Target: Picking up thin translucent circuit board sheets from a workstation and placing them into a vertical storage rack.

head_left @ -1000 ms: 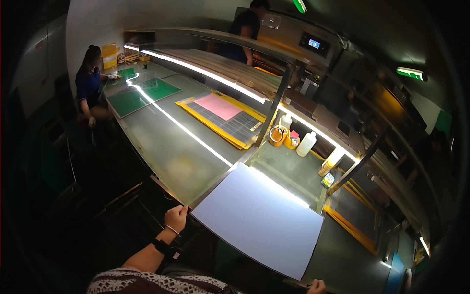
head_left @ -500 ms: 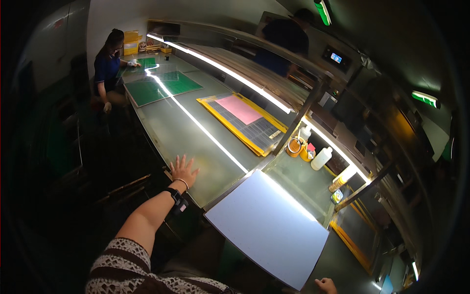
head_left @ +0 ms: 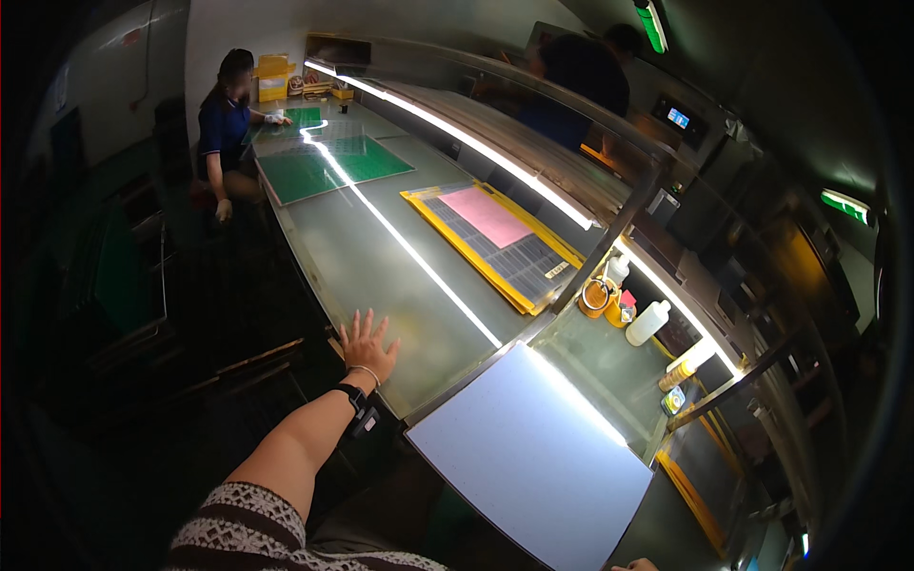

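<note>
My left hand (head_left: 369, 346) lies spread on the near left edge of the grey-green work table (head_left: 328, 257), palm down, holding nothing. A bracelet and a dark wristband circle that wrist. To its right a large white sheet or board (head_left: 533, 457) lies at the table's near end, its near corner reaching past the table edge. Only a sliver of my right hand (head_left: 636, 565) shows at the bottom edge, just beyond the sheet's near corner; its fingers are mostly cut off. Neither hand visibly touches the sheet.
Green panels (head_left: 333, 171) lie at the far end, beside a co-worker (head_left: 224, 133). Yellow frames with a pink sheet (head_left: 487, 217) rest mid-table. A white bottle (head_left: 647, 324) and an orange container (head_left: 597, 297) stand behind a metal post (head_left: 619, 209). A bright tube lamp (head_left: 457, 138) runs above.
The view has shifted slightly, so the scene sits farther right and lower. My left hand stays flat on the table. Less of my right hand shows at the bottom edge.
</note>
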`<state>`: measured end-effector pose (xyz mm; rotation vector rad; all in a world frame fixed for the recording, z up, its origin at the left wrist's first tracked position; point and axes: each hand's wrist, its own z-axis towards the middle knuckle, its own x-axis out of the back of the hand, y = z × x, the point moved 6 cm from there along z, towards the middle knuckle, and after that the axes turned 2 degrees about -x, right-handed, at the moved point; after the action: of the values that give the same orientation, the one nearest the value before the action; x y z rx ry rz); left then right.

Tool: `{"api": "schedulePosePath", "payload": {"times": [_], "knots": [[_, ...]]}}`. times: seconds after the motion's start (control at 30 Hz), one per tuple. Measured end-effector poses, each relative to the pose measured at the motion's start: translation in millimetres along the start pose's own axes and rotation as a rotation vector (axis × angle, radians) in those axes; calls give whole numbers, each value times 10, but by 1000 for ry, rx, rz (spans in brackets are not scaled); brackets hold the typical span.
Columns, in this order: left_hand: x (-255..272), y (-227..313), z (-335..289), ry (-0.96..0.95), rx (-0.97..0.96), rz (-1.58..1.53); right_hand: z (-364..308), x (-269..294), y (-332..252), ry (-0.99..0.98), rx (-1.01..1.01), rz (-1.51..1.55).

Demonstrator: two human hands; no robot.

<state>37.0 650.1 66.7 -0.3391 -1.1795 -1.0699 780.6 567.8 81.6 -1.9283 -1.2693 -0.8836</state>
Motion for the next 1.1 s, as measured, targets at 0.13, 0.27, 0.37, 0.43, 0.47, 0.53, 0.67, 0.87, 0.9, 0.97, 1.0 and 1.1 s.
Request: {"api": "schedulePosePath", "payload": {"times": [0.13,0.27,0.37,0.43,0.47,0.53,0.67,0.87,0.9,0.97,1.0,1.1], "knots": [[-1,40,17,10,0,-10,66,-15,144,74,31,-8],[-11,33,13,20,-16,4,38,-50,151,71,44,36],[7,5,8,13,-14,15,-63,-5,9,156,75,10],[3,25,17,10,-4,7,-29,-19,78,169,115,-17],[0,34,18,10,-8,4,-26,-26,87,179,159,-47],[6,14,12,11,-8,7,-38,-27,56,172,139,-25],[-2,108,28,-3,-23,-21,48,-79,310,139,103,-10],[35,60,16,-10,5,-44,-216,603,-415,-104,-13,-225],[24,71,13,-14,4,-40,-140,903,-499,98,118,-293],[33,70,16,-18,1,-37,-219,1395,-946,375,336,-233],[47,91,13,-46,8,-45,-374,1704,-1351,453,416,-103],[66,35,25,-58,19,-55,-885,2254,-2686,663,643,-112]]}}
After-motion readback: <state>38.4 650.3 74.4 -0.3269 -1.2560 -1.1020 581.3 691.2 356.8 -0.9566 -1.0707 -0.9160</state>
